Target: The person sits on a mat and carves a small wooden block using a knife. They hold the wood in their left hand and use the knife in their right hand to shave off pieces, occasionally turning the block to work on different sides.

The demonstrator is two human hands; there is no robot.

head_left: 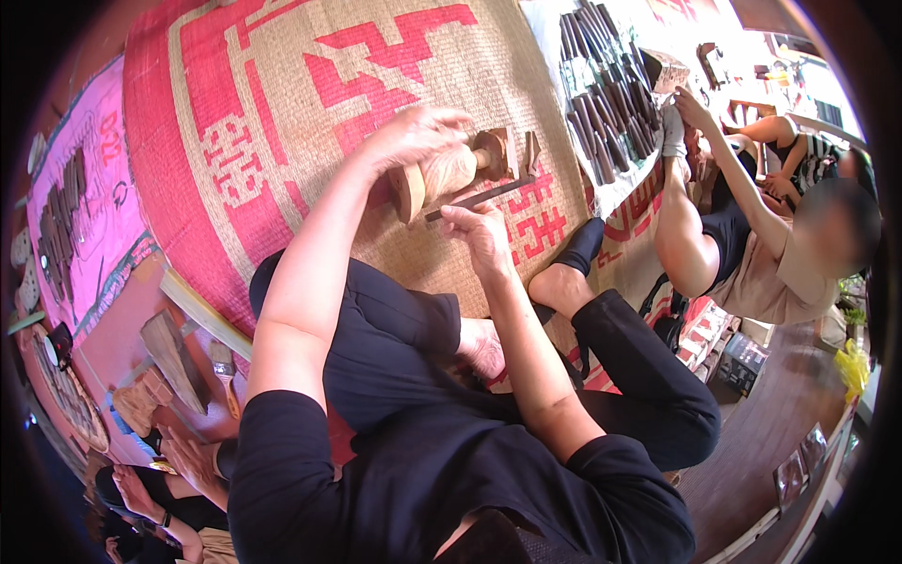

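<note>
A pale carved wooden piece [449,175], with a rounded body, a narrow neck and flat ends, lies on the woven mat before me. My left hand [415,137] is over its far left side with the fingers stretched out; whether they touch the wood cannot be made out. Between the fingers of my right hand [481,241] is a dark, slim chisel [484,199], slanting up to the right along the near side of the carving. Just right of the carving, a small dark piece [533,152] rests on the mat.
Rows of dark chisels [611,103] cover a white sheet [634,183] at the right. More dark tools [61,230] lie on a pink cloth [103,179] at far left. Wood blocks [174,362] and a brush [224,368] are nearby. Another person [761,254] sits at right; others' hands [193,465] show lower left.
</note>
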